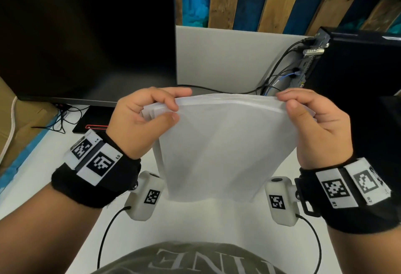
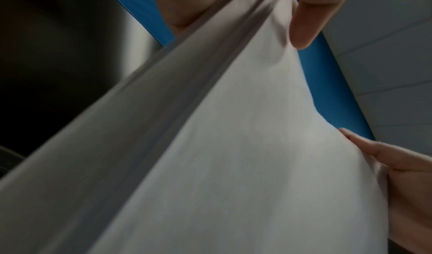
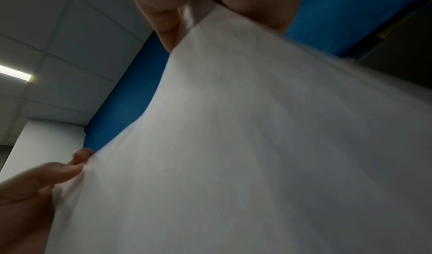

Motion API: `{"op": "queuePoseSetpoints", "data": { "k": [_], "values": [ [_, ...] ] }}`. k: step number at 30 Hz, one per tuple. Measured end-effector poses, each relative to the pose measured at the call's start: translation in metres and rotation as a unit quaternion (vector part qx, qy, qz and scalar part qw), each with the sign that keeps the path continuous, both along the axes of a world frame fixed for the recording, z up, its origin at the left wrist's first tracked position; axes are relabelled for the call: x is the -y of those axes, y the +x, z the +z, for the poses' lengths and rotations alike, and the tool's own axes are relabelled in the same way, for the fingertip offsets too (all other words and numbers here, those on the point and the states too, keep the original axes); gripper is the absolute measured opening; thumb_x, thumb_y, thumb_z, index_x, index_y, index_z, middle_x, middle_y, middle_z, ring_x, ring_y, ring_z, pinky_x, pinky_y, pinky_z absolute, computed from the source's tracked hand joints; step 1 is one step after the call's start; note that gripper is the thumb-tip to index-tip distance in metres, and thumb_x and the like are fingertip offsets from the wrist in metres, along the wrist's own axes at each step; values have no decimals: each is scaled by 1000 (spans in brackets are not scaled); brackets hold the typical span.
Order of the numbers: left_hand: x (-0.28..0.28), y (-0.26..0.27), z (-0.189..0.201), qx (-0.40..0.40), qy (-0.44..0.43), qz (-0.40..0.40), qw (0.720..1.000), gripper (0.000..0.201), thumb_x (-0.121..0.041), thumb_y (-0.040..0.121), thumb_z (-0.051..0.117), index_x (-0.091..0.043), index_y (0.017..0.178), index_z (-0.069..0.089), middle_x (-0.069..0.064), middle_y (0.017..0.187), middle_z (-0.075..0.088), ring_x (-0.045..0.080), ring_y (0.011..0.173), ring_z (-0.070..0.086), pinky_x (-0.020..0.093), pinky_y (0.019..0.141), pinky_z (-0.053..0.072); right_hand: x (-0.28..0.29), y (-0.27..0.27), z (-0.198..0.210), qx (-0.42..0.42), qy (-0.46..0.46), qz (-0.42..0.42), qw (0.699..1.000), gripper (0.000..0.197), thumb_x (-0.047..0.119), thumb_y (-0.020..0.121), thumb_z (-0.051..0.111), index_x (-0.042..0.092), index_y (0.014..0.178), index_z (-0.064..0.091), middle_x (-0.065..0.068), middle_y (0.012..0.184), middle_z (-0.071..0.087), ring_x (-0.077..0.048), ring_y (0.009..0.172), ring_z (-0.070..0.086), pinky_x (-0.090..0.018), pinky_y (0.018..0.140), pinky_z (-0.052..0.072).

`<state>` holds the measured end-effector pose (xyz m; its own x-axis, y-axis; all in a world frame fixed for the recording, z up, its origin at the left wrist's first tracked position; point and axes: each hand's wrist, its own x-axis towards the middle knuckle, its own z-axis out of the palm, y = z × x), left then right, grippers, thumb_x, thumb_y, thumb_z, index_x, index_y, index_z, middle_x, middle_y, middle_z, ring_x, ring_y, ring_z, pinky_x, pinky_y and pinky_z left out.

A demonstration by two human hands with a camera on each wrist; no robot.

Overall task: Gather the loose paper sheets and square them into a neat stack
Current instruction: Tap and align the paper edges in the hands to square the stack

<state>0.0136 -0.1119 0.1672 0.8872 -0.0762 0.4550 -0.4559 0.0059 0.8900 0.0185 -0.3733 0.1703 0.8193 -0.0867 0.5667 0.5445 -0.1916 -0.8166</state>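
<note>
A bundle of white paper sheets stands upright above the white desk, its bottom edge near the desk surface. My left hand pinches the top left corner between thumb and fingers, and my right hand pinches the top right corner the same way. At the top the sheet edges lie slightly staggered. The left wrist view fills with the sheets, several edges fanned apart, and my thumb presses on them. From the right wrist, the sheets hang below my fingers.
A black monitor stands at the back left, its base just beyond my left hand. A black computer case with cables sits at the back right. A grey partition rises behind the desk.
</note>
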Motion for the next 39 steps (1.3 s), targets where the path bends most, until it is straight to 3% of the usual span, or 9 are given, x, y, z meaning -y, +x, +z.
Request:
{"op": "queuePoseSetpoints", "data": {
  "k": [6, 10, 17, 21, 24, 27, 32, 36, 39],
  "values": [
    [-1, 3, 0, -13, -24, 4, 1000, 13, -17, 62, 62, -30, 61, 63, -14, 94, 75, 9, 94, 69, 21, 69, 53, 2, -1, -1, -49, 40, -27, 998, 18, 31, 77, 52, 32, 74, 70, 15, 76, 69, -11, 77, 57, -23, 69, 43],
    [-4, 7, -2, -21, -32, 15, 999, 13, -18, 62, 61, -30, 59, 61, -14, 94, 75, 9, 94, 68, 23, 71, 52, 1, 0, -3, -67, 79, -18, 994, 23, 18, 81, 52, 30, 73, 71, 9, 78, 69, -17, 80, 59, -34, 74, 44],
    [-4, 9, -3, -17, -29, 16, 999, 15, -17, 62, 61, -30, 58, 60, -14, 93, 75, 8, 92, 67, 22, 72, 51, -1, 0, -1, -63, 129, -47, 988, 26, 10, 79, 53, 27, 72, 72, 12, 72, 70, -10, 76, 60, -29, 74, 46],
    [-3, 10, -1, -14, -30, 25, 999, 16, -18, 62, 63, -34, 63, 61, -14, 94, 74, 8, 94, 67, 23, 73, 52, 3, 3, -6, -39, 130, 12, 991, 9, 35, 77, 63, 30, 82, 70, 10, 91, 69, -14, 92, 59, -37, 85, 46],
    [-6, 16, -5, -38, -64, -1, 997, 39, -18, 59, 69, -40, 89, 58, -9, 101, 73, 11, 98, 66, 27, 76, 54, 12, 7, -14, -51, 95, 120, 987, 69, 62, 52, 76, 32, 111, 53, 1, 114, 58, -17, 107, 52, -29, 87, 49],
    [-4, 20, -18, -106, 2, 30, 994, 49, -24, 56, 74, -34, 102, 60, -4, 103, 70, 12, 98, 66, 34, 83, 55, 6, 7, -26, -107, 61, 55, 991, 75, 32, 44, 87, 30, 110, 52, 1, 108, 61, -12, 99, 61, -33, 87, 55],
    [19, 6, -22, -121, 38, 101, 987, 19, -17, 77, 67, -34, 86, 64, -20, 75, 73, -6, 74, 67, 21, 73, 57, -18, -3, -26, -132, 166, -52, 976, 26, 0, 74, 70, 23, 83, 66, 16, 67, 73, 0, 66, 69, -19, 63, 56],
    [19, -9, -4, -41, 7, 76, 996, 31, -23, 77, 63, -30, 106, 60, -15, 96, 71, 3, 94, 67, 18, 77, 53, -16, -10, -11, -24, 164, -56, 985, 37, -4, 77, 66, 26, 95, 54, 10, 83, 67, -1, 76, 64, -23, 71, 55],
    [14, -10, -3, 6, 11, 37, 999, 45, -14, 77, 68, -40, 111, 52, -19, 106, 69, 3, 104, 64, 15, 80, 51, -10, -11, -8, 52, 74, -63, 994, 48, 4, 78, 63, 31, 112, 42, -5, 101, 56, -18, 96, 56, -47, 91, 47]
  ]
}}
